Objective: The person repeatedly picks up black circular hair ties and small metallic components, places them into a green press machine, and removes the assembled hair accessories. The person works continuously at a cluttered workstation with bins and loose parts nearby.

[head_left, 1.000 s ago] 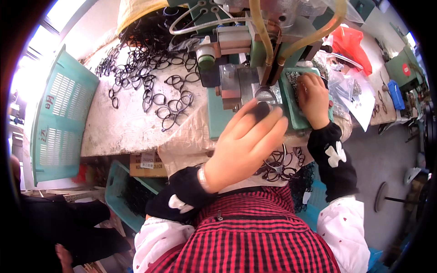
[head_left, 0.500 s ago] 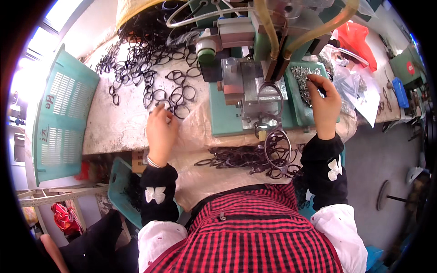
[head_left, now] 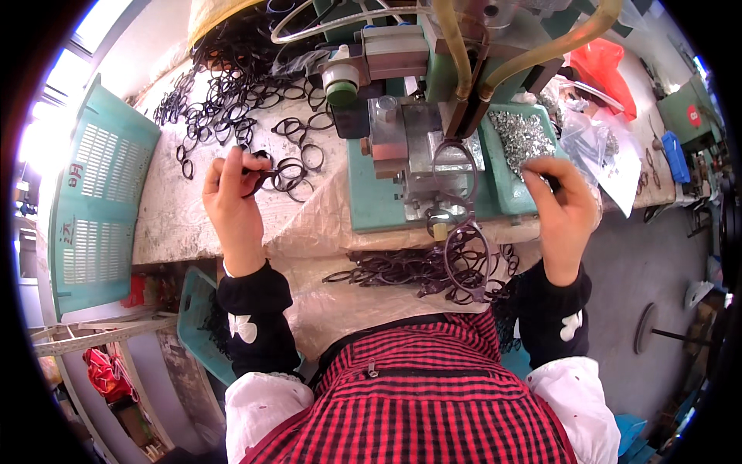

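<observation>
A black eyeglass frame (head_left: pixel 267 176) sits pinched between the thumb and fingers of the left hand (head_left: pixel 232 203), just above the tabletop (head_left: pixel 166 224) at the near edge of a spread pile of black frames (head_left: pixel 232 100). The right hand (head_left: pixel 563 203) is closed in a pinch beside the green tray of small metal parts (head_left: pixel 519 138); what it holds is too small to tell. Between the hands stands the metal press (head_left: pixel 421 147).

Black frames (head_left: pixel 232 108), teal crate (head_left: pixel 97 193), red-black checked shirt (head_left: pixel 433 402)
</observation>
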The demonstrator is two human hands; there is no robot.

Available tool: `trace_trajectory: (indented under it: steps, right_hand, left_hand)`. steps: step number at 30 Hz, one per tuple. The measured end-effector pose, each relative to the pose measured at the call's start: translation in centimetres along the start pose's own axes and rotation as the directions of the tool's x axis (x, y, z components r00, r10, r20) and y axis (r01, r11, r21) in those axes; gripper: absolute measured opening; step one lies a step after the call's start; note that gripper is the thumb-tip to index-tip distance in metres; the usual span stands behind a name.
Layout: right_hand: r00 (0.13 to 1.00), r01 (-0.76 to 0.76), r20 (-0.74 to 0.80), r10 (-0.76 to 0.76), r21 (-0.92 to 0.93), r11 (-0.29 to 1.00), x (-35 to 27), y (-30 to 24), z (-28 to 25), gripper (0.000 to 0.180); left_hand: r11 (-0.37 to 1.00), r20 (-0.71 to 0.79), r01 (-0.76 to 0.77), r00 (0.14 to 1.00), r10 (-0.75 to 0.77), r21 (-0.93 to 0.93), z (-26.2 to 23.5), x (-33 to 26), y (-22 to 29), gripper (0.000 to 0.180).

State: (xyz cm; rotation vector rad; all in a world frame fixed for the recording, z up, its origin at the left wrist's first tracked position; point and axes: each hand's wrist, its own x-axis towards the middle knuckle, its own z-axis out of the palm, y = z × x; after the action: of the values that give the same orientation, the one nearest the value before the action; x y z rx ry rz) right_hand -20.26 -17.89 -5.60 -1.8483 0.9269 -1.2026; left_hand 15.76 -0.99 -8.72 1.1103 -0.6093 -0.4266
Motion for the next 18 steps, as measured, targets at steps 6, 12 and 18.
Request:
trace_trajectory:
  steps: [6,12,18]
  right_hand:
    - [0.999,0.021,0.034,-0.034,0.32,0.947,4.2,-1.4,6.4,0.027]
    - [0.996,-0.091,0.065,0.069,0.479,0.873,3.2,-2.1,7.2,0.038]
    - [0.984,-0.177,0.127,0.124,0.645,0.744,3.1,-4.9,7.4,0.043]
  left_hand:
    - [0.989,-0.07,0.142,0.988,-0.14,0.027,0.7,-1.1,-2.1,0.045]
    - [0.98,0.045,-0.19,0.98,0.193,-0.062,5.1,-3.0,4.1,0.049]
    - [0.77,0.353,-0.543,0.83,0.432,0.335,14.4,-1.2,11.0,0.036]
